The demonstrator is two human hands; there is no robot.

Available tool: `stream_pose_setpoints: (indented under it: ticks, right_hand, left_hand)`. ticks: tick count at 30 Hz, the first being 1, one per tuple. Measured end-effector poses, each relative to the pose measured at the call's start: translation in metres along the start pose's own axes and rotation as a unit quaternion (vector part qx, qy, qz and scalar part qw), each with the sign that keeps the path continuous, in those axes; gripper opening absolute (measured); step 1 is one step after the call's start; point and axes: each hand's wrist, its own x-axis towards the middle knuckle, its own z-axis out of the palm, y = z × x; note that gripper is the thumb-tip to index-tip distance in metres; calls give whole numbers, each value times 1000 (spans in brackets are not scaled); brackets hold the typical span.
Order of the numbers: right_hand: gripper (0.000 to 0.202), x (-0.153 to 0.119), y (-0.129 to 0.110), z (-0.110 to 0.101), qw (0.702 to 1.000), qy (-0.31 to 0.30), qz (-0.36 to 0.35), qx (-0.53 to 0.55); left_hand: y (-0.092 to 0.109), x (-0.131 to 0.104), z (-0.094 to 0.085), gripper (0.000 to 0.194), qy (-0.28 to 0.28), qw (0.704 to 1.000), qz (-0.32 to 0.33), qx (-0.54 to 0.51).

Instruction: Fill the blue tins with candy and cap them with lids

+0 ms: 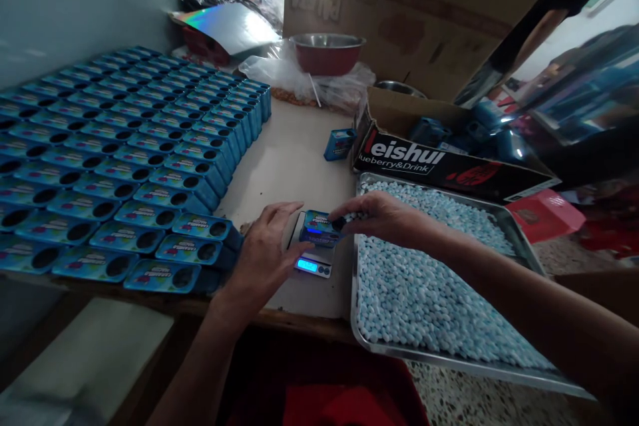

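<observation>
A small digital scale [313, 267] with a lit blue display sits near the table's front edge. On it stands a blue candy tin [317, 225] with printed lettering. My left hand [262, 253] is beside the scale on its left, thumb and fingers apart; whether it touches the scale I cannot tell. From the right, my right hand [382, 218] reaches to the tin's opening, its fingers closed around some pale candies [355, 216]. Under my right forearm lies a metal tray [355, 293] full of small pale-blue and white candies [424, 299].
Rows of blue tins [124, 140] fill the table's left side. Another tin [340, 144] stands by a black carton [449, 166] of tins. Farther back are a red bowl [328, 56] on plastic bags and a large cardboard box [399, 6]. A person's arm [536, 33] shows at upper right.
</observation>
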Motion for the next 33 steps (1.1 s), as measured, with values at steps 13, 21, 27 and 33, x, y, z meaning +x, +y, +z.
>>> stream_pose_setpoints:
  ticks: [13,21,27,33]
  right_hand:
    - [30,-3,1,10,995,40,11,87]
    - [33,-1,12,16,997,21,36,71]
    - [30,0,7,17,998,46,19,32]
    - [31,-3,7,17,997,50,15,56]
  left_hand:
    - [1,-4,2,42,25,999,-23,-27]
    - [2,-2,0,48,13,998,-43,-33]
    - [0,0,3,45,15,999,-32,-34]
    - [0,-1,4,44,16,999,-33,-34]
